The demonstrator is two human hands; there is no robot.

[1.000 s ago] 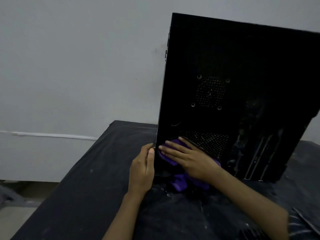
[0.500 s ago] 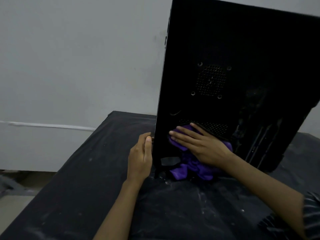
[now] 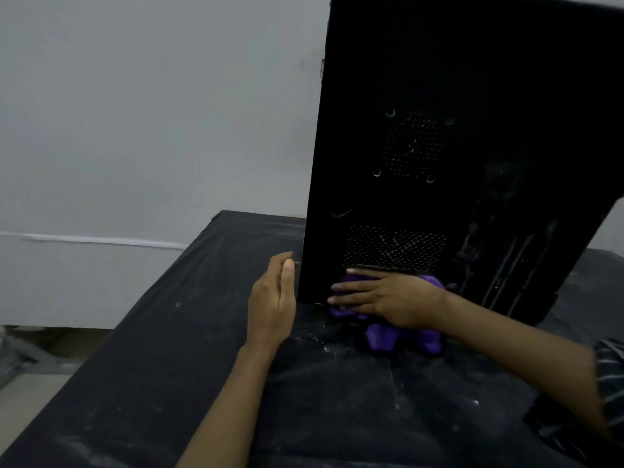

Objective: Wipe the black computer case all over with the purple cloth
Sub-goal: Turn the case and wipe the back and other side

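Our right hand (image 3: pixel 388 298) lies flat with its fingers straight and spread, pointing left, pressing the purple cloth (image 3: pixel 401 342) against the bottom of the black computer case (image 3: pixel 472 79); it pinches nothing, the palm and fingers simply bear on the fabric. Part of the cloth bunches out beneath the hand onto the table (image 3: pixel 152 366). Our left hand (image 3: pixel 273 305) is open too, fingers straight and together, standing on edge just beside the case's lower left corner; we cannot tell whether the thumb actually touches the panel. The two hands are apart, with the case's corner between them. The case stands upright on the table, leaning slightly to the right, its near face showing a lower vent grille (image 3: pixel 393 246) just above our right hand and a round fan grille (image 3: pixel 413 145) higher up. The black table surface is flecked with pale dust. A striped sleeve (image 3: pixel 611 383) shows at the right edge, and a grey wall (image 3: pixel 135 113) rises behind.
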